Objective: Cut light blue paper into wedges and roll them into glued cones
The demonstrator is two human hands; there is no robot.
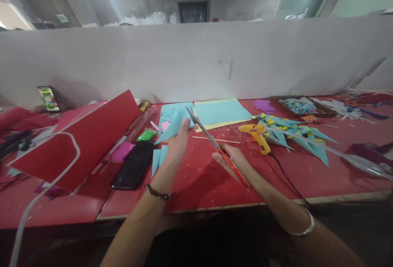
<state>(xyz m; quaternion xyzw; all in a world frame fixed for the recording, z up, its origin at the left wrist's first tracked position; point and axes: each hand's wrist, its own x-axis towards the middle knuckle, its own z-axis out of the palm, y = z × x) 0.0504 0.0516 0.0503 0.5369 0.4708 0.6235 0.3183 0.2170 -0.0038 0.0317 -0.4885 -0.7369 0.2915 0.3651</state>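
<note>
My left hand (179, 138) is closed on a piece of light blue paper (173, 125), its pointed corner sticking out to the left. In my right hand (231, 158) is a pair of scissors (210, 138) with red-orange handles. Their long blades point up and left, and the tip lies close beside the paper's right edge; I cannot tell whether it touches. Beyond my hands lie larger light blue sheets (221, 111) over a yellow sheet (211, 127). Small folded blue pieces (159, 158) rest just left of my left wrist.
A yellow glue gun (258, 136) with a black cord sits to the right, beside blue paper leaf shapes (310, 144). A black phone (133, 166) and a tilted red board (82, 144) are on the left. Farther back stands a tray of scraps (302, 107).
</note>
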